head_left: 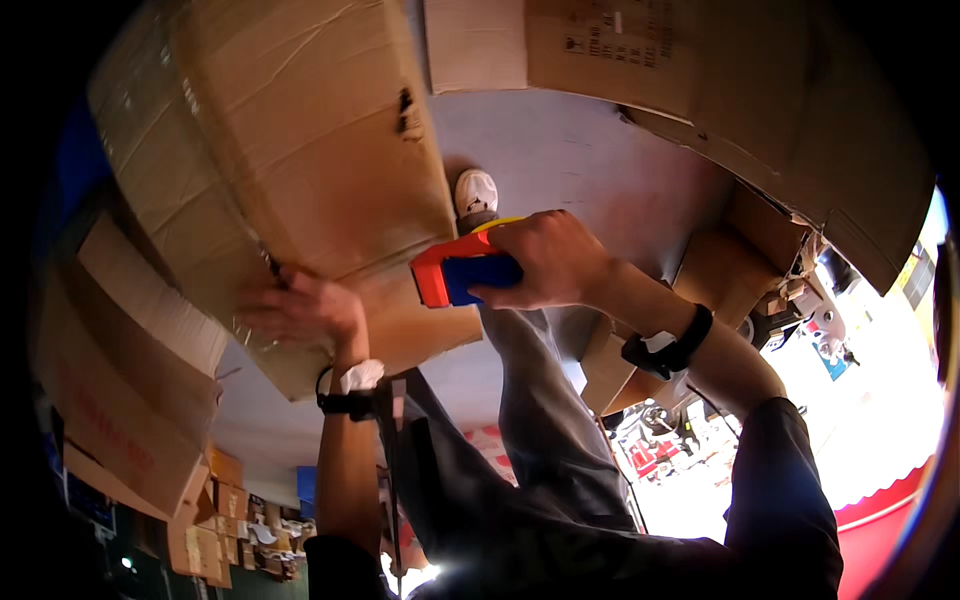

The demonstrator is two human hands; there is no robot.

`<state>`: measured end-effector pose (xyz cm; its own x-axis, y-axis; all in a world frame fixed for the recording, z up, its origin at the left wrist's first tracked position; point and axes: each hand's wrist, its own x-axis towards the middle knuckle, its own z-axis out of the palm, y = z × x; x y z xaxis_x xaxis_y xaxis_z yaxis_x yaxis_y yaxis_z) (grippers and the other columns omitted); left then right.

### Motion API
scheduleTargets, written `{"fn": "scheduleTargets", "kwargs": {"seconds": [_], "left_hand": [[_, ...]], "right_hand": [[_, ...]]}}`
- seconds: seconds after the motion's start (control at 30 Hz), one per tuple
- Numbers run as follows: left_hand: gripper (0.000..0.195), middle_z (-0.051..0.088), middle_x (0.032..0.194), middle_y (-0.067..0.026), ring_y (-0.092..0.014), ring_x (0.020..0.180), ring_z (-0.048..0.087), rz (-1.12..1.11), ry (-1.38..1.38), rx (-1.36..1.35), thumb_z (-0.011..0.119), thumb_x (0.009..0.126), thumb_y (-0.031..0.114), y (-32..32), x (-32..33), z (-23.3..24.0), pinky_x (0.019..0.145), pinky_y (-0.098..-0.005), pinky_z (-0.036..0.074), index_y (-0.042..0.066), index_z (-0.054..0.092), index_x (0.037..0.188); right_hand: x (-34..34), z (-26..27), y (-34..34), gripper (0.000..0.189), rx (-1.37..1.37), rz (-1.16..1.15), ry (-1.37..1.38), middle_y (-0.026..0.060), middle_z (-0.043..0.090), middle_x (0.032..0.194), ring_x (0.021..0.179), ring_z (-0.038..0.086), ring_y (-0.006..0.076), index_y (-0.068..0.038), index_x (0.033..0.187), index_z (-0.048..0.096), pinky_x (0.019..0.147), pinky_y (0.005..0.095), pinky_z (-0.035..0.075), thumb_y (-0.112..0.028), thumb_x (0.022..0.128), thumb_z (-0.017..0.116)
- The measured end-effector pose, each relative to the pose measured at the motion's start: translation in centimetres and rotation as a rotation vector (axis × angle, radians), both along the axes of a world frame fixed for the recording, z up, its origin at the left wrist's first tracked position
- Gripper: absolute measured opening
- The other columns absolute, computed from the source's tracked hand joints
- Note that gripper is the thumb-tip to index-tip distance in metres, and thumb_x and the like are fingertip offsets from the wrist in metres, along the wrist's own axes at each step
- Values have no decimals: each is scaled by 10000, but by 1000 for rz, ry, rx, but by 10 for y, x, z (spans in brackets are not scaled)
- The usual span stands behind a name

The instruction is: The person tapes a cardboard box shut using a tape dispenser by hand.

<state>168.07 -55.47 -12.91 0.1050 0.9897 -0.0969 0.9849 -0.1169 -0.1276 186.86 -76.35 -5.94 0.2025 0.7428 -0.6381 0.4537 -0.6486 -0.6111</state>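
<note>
A large brown cardboard box (pixel 322 142) with clear tape along its seam lies before me, reaching from the top left to my legs. My left hand (pixel 304 306), blurred, is at the box's near taped part with its fingers spread; it seems to hold nothing. In my right hand (pixel 551 259) is a red and blue tape dispenser (pixel 465 274), close above the box's right edge, with a yellow rim showing behind it. The underside of my left palm is hidden.
Large cardboard pieces (pixel 750 90) stand at the top and right. Another carton (pixel 135 375) is at the left, with stacked small boxes (pixel 217 517) below it. My shoe (pixel 476 192) rests on the grey floor (pixel 555 150) beside the box. Cluttered items lie in bright light at the right.
</note>
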Motion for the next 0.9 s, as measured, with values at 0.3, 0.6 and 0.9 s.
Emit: {"fn": "scheduleTargets", "kwargs": {"seconds": [0.3,0.6,0.9], "left_hand": [[800,167,1565,-307,-464,1421,250,-28,6,51,315,972,536,14,-5,0,1090,-606,272,-13,183,1538],[814,175,1578,-281,-468,1395,288,51,-1,66,344,946,527,22,-4,6,1098,-603,247,-2,192,1546],[877,197,1555,-313,-450,1393,280,70,-123,17,383,921,532,11,10,8,1122,-533,232,-59,169,1532]], "right_hand": [[161,-101,-273,480,-88,80,-318,171,699,926,836,677,368,-65,1015,667,788,443,546,-461,755,743],[98,-230,-116,406,-424,70,-380,122,736,886,841,717,293,-120,869,754,729,428,579,-493,734,669],[1,-285,0,207,-355,-6,-260,78,740,922,857,713,276,-125,901,745,707,477,541,-289,802,667]]}}
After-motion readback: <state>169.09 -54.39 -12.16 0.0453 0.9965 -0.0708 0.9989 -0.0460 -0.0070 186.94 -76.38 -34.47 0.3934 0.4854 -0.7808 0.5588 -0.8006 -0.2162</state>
